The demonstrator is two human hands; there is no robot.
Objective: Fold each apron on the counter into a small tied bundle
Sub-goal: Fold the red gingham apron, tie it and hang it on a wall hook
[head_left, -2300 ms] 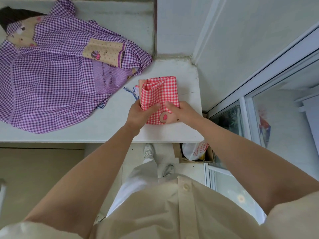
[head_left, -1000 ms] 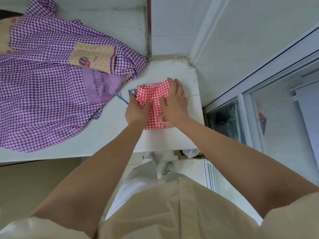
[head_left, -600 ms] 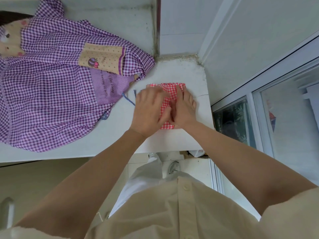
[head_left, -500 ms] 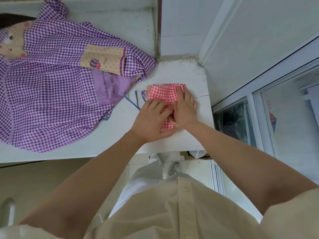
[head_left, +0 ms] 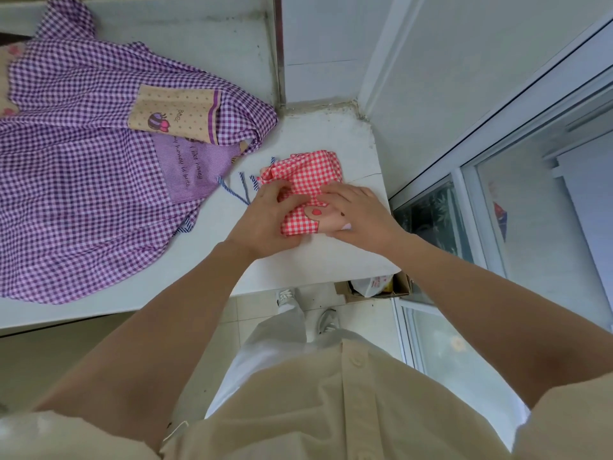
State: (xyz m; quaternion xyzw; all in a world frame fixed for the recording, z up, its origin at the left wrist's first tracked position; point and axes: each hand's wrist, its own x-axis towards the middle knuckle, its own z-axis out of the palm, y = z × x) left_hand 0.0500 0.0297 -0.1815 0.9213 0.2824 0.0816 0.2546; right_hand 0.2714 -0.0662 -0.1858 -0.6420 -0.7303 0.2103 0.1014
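Currently both forearms reach forward from the near edge and converge on the red gingham apron (head_left: 306,180), which is folded into a compact wad on the white counter (head_left: 298,260) near its right end. The left hand (head_left: 267,220) is palm-down on the wad's left side, fingers curled over the left edge and gripping the cloth. The right hand (head_left: 360,214) covers the right side, fingers bent across the top and thumb at the near edge, holding the fold with its pink face patch (head_left: 320,215) between them. Blue-striped ties (head_left: 243,190) trail out left of the wad. The purple gingham apron (head_left: 83,194) lies spread, unfolded, on the counter's left part, apart from the hands. A cardboard box (head_left: 398,290) sits on the floor under the counter's right end.
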